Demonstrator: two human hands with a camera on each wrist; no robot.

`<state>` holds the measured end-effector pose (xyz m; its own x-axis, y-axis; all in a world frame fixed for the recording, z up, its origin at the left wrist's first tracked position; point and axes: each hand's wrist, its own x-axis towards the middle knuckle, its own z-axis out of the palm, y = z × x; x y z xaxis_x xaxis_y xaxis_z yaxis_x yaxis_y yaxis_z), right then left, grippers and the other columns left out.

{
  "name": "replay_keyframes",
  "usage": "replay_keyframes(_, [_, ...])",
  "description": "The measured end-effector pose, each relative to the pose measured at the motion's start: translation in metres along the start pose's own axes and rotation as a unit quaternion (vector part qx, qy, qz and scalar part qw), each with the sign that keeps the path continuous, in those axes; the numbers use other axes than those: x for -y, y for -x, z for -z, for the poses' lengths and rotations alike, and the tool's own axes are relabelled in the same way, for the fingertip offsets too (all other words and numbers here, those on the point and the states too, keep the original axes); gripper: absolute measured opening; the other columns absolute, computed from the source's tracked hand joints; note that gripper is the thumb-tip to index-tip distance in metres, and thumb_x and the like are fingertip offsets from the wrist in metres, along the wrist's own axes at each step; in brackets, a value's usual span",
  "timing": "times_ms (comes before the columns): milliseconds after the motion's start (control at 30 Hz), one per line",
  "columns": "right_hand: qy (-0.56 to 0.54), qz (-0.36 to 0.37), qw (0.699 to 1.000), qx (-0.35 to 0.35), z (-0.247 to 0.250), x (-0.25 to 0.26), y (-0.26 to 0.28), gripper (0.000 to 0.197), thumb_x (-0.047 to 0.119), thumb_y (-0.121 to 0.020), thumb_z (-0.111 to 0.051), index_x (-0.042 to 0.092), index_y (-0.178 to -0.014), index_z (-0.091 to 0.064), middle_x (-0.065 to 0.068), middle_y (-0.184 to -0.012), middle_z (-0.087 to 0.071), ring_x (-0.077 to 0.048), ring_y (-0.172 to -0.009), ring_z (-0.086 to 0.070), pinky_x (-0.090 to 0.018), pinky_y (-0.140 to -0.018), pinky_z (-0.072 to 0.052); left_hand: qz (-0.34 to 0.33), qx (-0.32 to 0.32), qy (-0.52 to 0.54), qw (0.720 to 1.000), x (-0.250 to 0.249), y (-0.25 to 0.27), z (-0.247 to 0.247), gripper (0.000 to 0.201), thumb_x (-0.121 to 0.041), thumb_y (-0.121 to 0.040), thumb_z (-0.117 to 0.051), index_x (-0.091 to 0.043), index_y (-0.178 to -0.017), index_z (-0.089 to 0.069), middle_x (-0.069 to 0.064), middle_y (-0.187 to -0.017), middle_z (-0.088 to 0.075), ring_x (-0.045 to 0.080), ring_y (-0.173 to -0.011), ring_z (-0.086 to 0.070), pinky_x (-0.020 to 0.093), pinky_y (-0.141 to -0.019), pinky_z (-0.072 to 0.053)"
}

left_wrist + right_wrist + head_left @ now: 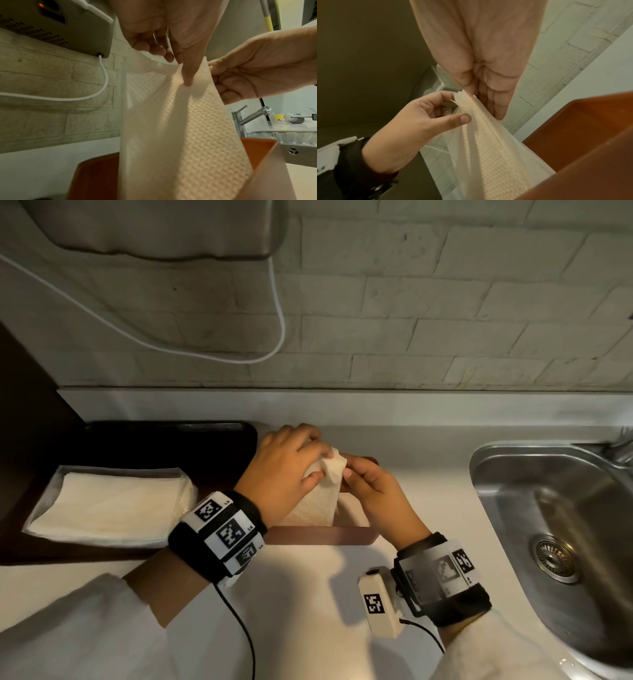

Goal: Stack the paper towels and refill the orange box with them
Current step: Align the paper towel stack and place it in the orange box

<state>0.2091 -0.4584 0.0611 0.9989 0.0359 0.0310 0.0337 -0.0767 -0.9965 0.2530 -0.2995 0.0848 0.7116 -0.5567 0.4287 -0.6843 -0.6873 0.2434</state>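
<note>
1. Both hands meet above the orange box (322, 535) on the white table (301, 594), holding a folded wad of paper towels, the towels (317, 501), upright, lower end down in the box.
2. The left hand (287, 470) grips the top of the towels from the box's left side. In the left wrist view its thumb (187, 75) presses the near face of the embossed paper while the curled fingers (154, 48) sit behind the upper edge.
3. The right hand (373, 491) comes in from the box's right side. Its fingers (352, 470) are curled at the towels' top corner. In the right wrist view the paper's frayed upper edge (462, 98) lies against these fingers, but that view does not settle whether they pinch it or only touch it; the left wrist view shows fingertips closing on the right edge.
4. The towels (180, 135) hang as several layers, fanned slightly, dropping between the box's walls (96, 174).
5. Left of the box, a second stack (109, 508) of flat towels lies in its clear wrapper on a dark tray (171, 440).
6. Right of the box, a steel sink (561, 529) is set in the table; its tap (252, 115) shows in the left wrist view.
7. Behind the box rises a brick-pattern wall (411, 302) carrying a grey dryer (164, 227) with a white cord (277, 313).
</note>
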Motion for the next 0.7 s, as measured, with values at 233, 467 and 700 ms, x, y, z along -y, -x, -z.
replay_keyframes(233, [0.048,0.021,0.999,0.002,-0.004,0.004,-0.004,0.025,0.012,-0.094,-0.046,0.016,-0.113,-0.06,0.003,-0.098,-0.068,-0.017,-0.1,-0.064,-0.037,-0.092,-0.052,0.004,0.022,0.057,0.998,0.003,0.0,0.002,0.017,-0.005,-0.069,-0.072,-0.011,-0.081,-0.062,0.007,-0.107,-0.053,0.024,-0.088,-0.056,0.036,-0.073,-0.05])
replay_keyframes(467, [0.089,0.01,0.994,-0.064,-0.009,-0.008,-0.011,0.026,0.002,-0.088,-0.053,0.008,-0.111,-0.063,-0.01,-0.099,-0.07,-0.022,-0.092,-0.067,-0.042,-0.085,-0.055,-0.002,0.034,0.063,0.997,0.006,0.005,0.003,0.01,-0.007,-0.079,-0.062,-0.007,-0.087,-0.068,0.01,-0.099,-0.061,0.025,-0.087,-0.061,0.024,-0.078,-0.046])
replay_keyframes(700, [0.158,0.054,0.981,-0.103,-0.011,-0.016,-0.011,0.025,0.008,-0.088,-0.054,0.014,-0.11,-0.064,0.001,-0.089,-0.068,-0.01,-0.082,-0.064,-0.018,-0.073,-0.05,-0.056,0.075,0.035,0.995,0.008,-0.003,0.017,0.034,-0.024,-0.081,-0.04,-0.009,-0.088,-0.07,0.009,-0.083,-0.068,0.027,-0.08,-0.063,0.026,-0.076,-0.045])
